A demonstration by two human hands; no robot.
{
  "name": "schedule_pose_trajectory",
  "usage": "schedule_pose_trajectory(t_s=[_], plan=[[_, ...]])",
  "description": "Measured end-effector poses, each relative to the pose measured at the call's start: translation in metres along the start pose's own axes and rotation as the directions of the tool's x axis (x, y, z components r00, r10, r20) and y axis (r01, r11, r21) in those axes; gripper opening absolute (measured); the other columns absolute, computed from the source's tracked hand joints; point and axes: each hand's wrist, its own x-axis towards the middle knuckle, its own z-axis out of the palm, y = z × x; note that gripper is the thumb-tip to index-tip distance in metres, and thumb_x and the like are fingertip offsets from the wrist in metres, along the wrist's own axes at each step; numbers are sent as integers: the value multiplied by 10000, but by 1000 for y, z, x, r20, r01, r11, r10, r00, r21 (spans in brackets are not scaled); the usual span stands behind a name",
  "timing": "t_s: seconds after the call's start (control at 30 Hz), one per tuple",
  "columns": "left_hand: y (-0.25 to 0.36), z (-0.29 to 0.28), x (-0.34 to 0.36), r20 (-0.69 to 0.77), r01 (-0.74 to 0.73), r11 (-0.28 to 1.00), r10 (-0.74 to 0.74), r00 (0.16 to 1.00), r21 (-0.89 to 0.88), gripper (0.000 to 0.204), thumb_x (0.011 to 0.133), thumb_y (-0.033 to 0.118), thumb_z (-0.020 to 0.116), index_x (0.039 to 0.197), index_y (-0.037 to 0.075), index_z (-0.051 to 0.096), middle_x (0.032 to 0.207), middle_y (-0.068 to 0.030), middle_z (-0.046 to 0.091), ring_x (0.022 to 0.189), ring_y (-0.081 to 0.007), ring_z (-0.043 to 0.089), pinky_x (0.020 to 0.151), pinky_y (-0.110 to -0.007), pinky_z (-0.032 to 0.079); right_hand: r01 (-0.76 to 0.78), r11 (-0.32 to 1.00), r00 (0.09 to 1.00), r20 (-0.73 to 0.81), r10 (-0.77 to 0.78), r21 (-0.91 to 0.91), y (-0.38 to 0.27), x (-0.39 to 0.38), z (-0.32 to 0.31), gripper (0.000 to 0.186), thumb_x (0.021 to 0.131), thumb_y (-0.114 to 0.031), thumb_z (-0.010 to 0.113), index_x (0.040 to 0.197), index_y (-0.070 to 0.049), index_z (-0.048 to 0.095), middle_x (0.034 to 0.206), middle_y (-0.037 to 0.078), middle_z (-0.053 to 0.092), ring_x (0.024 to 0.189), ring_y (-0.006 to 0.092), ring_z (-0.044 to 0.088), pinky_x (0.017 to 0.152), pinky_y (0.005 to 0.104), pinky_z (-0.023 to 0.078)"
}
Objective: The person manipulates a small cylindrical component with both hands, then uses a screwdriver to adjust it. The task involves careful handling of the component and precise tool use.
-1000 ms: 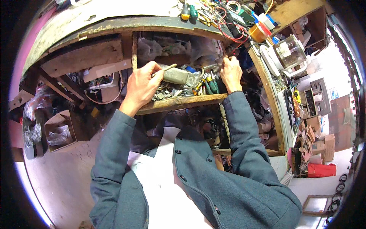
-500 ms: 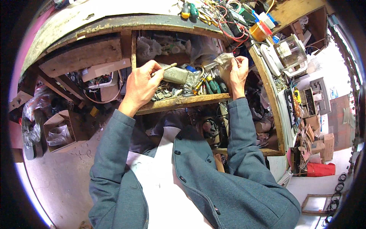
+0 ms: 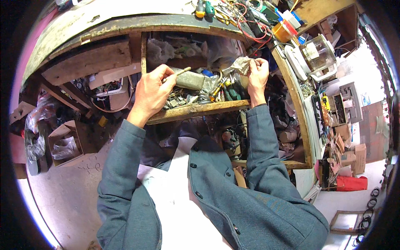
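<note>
My left hand (image 3: 153, 92) is closed around a short, thin, tan stick (image 3: 183, 71), whose tip points right above the open wooden drawer (image 3: 200, 110). My right hand (image 3: 258, 78) pinches the edge of a crumpled, greyish plastic bag (image 3: 241, 66) over the drawer's right part. Beneath my hands a grey rectangular block (image 3: 189, 80) lies inside. Beside it are screwdrivers and pliers with green, black and yellow handles (image 3: 231, 91), along with many small metal parts (image 3: 180, 100). What the bag may contain cannot be made out.
Above the drawer runs the worktop (image 3: 125, 23), with screwdrivers (image 3: 204, 9) and tangled red wires (image 3: 260, 35) on it. A blender-like appliance (image 3: 314, 54) stands at the right. On the floor at left sits an open cardboard box (image 3: 71, 143).
Both hands have shifted slightly left. The bag now looks more spread out to the left of my right fingers, and the stick stays in my left hand.
</note>
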Motion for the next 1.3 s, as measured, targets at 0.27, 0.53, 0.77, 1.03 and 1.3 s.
schedule_pose_trajectory(t_s=[0.27, 0.53, 0.77, 1.03, 1.3], plan=[[-1, 0, 0, -11, -10, 1000, 10, 1000, -3, 217, 981, 215, 653, 952, 4, 693, 664, -32, 644, 596, -83, 567, 562, -289, 455, -4, 995, 998, 65, 10, -96, -9, -4, 1, 189, 975, 42, 567, 1126, -44, 642, 929, 34, 694, 719, 76, 597, 582, 237, 484], [-1, 0, 0, -3, -18, 1000, 18, 1000, -9, 213, 981, 206, 651, 950, -1, 692, 666, -29, 642, 603, -72, 567, 560, -283, 456, -33, 994, 998, 45, 38, -100, -7, -6, 4, 243, 966, 55, 532, 1104, -6, 722, 970, 61, 731, 695, 83, 618, 587, 232, 516], [0, -2, 1, 31, 47, 999, -46, 998, -3, 222, 956, 259, 667, 970, 40, 702, 737, -137, 698, 656, -224, 690, 626, -367, 510, -101, 989, 994, 38, 105, -111, -8, -7, 0, 234, 955, 23, 549, 1061, 25, 757, 977, 86, 747, 776, 136, 695, 642, 269, 588], [3, -2, 0, 28, 41, 999, -40, 999, -17, 216, 952, 244, 667, 966, 32, 708, 733, -127, 699, 648, -203, 683, 619, -358, 504, -77, 994, 996, 39, 81, -82, -16, -10, 7, 201, 851, -20, 771, 1044, 35, 752, 928, 101, 754, 740, 141, 703, 637, 284, 599], [1, -1, -1, 10, -5, 1000, 6, 1000, -5, 204, 983, 196, 661, 952, -3, 692, 672, -24, 640, 614, -68, 559, 571, -275, 455, -24, 990, 995, 91, 37, -140, 7, -3, -4, 193, 793, 40, 783, 959, -16, 701, 852, 42, 724, 732, 107, 678, 681, 252, 554]])
